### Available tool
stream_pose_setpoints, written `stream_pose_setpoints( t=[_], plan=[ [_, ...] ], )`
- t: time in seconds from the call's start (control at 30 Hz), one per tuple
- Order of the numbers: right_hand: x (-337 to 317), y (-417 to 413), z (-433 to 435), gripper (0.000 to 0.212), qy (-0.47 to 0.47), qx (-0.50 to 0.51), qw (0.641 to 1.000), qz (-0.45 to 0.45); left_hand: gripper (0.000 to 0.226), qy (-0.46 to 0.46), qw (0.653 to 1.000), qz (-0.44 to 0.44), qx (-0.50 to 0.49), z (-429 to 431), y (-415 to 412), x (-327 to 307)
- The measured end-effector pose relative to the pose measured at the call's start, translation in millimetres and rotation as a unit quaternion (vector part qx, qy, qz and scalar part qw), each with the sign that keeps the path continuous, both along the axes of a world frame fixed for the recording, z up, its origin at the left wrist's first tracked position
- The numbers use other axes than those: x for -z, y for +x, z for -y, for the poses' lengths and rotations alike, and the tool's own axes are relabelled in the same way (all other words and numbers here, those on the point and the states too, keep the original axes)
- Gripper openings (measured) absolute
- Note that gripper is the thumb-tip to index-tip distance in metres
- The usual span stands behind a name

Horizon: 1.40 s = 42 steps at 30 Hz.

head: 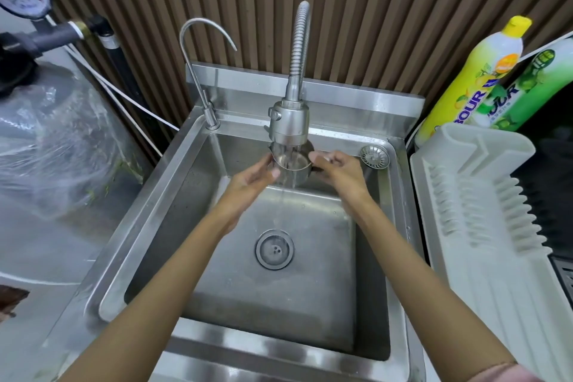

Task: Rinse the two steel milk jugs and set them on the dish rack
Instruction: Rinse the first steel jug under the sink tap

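A small steel milk jug (291, 166) is held upright over the sink (173, 195), right under the spray head of the flexible tap (290, 124). Water runs into it and spills down toward the drain (274, 249). My right hand (336, 170) grips the jug by its handle side. My left hand (254, 178) touches the jug's left wall with its fingertips. Only one jug is in view. The white plastic dish rack (483, 195) stands to the right of the sink with nothing on it.
A thin gooseneck tap (201, 71) rises at the sink's back left. A loose strainer (374, 156) lies on the back right rim. Yellow (474, 80) and green (527, 87) detergent bottles stand behind the rack. A plastic-wrapped tank (52, 139) with a gauge is on the left.
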State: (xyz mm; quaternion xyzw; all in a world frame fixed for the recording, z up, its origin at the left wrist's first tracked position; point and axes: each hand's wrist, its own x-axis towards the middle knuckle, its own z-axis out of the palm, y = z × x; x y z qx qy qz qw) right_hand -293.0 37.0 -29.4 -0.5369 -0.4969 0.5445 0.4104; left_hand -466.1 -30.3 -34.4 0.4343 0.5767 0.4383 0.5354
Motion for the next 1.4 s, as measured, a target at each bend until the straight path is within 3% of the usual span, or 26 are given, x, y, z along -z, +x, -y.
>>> stream_pose_setpoints(
  t=[0.1, 0.4, 0.67, 0.83, 1.23, 1.4],
  plan=[
    [7, 1, 15, 0.021, -0.060, -0.006, 0.993, -0.099, 0.080, 0.033, 0.998, -0.061, 0.005, 8, 6, 7],
    [9, -2, 45, 0.022, -0.094, -0.012, 0.994, -0.057, 0.102, 0.049, 0.995, -0.086, -0.014, 22, 7, 15],
    [-2, 2, 48, 0.008, -0.080, -0.051, 0.994, -0.052, 0.094, 0.050, 0.995, -0.055, -0.061, 21, 8, 13],
    [-2, 0, 47, 0.011, -0.072, -0.041, 0.995, -0.051, 0.073, 0.058, 0.996, -0.013, -0.073, 19, 10, 9],
    [4, -4, 46, 0.014, -0.082, -0.028, 0.993, -0.077, 0.060, 0.086, 0.993, -0.064, -0.057, 10, 4, 10],
    [5, -4, 49, 0.011, -0.088, -0.028, 0.991, -0.094, 0.066, 0.091, 0.991, -0.084, -0.051, 13, 5, 8]
  ],
)
